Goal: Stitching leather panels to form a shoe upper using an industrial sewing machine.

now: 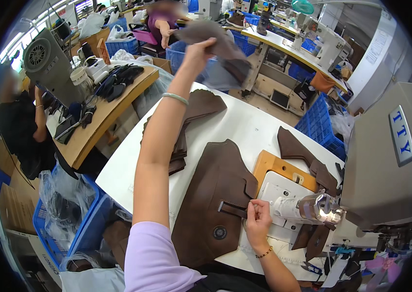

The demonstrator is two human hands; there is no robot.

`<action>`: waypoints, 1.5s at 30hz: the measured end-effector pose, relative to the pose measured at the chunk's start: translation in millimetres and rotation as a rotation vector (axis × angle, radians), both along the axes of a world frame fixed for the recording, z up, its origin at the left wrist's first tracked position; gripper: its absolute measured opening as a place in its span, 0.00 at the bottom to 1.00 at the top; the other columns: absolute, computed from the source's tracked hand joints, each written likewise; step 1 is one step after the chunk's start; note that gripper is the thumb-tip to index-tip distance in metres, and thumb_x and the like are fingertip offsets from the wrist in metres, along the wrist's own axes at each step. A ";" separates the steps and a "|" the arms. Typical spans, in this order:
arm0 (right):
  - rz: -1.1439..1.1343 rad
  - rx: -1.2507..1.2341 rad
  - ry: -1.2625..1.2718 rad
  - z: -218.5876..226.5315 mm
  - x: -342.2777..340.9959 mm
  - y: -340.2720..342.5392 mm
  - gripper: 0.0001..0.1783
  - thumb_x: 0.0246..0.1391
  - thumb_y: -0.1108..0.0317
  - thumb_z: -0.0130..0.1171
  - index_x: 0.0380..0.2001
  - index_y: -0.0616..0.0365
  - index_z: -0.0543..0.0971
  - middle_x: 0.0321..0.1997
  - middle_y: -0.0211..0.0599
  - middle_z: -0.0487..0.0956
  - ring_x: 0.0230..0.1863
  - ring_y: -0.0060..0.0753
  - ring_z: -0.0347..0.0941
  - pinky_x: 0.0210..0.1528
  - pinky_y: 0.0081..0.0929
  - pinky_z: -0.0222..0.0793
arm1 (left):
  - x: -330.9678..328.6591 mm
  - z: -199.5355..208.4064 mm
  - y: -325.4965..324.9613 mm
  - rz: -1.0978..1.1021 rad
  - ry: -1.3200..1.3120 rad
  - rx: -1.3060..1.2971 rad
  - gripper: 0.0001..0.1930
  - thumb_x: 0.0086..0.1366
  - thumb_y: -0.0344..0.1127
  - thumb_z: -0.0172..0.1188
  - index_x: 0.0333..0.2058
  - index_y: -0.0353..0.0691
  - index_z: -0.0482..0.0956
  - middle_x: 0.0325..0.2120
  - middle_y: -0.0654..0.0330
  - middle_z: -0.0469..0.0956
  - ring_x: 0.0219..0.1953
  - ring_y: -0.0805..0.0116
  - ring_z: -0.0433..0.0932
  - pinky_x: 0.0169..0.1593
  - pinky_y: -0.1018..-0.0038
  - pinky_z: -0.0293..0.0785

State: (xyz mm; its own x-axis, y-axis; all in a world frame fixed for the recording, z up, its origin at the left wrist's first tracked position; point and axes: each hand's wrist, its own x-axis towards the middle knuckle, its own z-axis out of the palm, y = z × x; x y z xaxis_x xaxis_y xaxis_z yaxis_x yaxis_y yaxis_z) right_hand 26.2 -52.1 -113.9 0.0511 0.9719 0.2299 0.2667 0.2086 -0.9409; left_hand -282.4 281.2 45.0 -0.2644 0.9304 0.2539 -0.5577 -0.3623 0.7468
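My left hand is stretched far out past the table's far edge, its fingers closed on a motion-blurred brown leather piece. A large dark brown leather panel lies flat on the white table, with a round emblem and a short dark strap on it. My right hand pinches at the strap's right end, beside the sewing machine's needle area. Left of the panel, under my left forearm, stands a stack of brown leather pieces, partly hidden.
The sewing machine head fills the right side. Brown leather pieces lie behind its yellow-framed plate. Blue crates stand at the right and lower left. One person sits at the left bench; another is beyond the table.
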 end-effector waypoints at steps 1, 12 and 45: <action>-0.001 0.007 -0.011 -3.2 1.9 1.6 0.04 0.58 0.74 0.55 0.35 0.62 0.73 0.16 0.20 0.62 0.17 0.09 0.54 0.19 0.13 0.52 | 26.0 3.4 -7.0 -0.041 0.067 -0.031 0.09 0.57 0.29 0.63 0.37 0.32 0.78 0.34 0.57 0.80 0.36 0.67 0.80 0.37 0.75 0.78; 0.015 -0.048 -0.104 4.3 6.6 -2.1 0.03 0.59 0.75 0.53 0.37 0.60 0.71 0.18 0.18 0.63 0.19 0.07 0.55 0.21 0.11 0.49 | 148.2 16.6 -100.3 -0.292 0.157 -0.098 0.17 0.60 0.25 0.58 0.48 0.31 0.70 0.41 0.52 0.77 0.44 0.61 0.78 0.48 0.65 0.78; 0.116 0.122 -0.133 12.4 -19.0 -20.6 0.03 0.56 0.75 0.56 0.35 0.60 0.73 0.16 0.21 0.61 0.19 0.11 0.55 0.21 0.15 0.54 | -30.3 -37.9 49.3 0.214 1.908 -0.237 0.22 0.51 0.45 0.61 0.42 0.37 0.80 0.37 0.50 0.80 0.27 0.58 0.80 0.29 0.65 0.78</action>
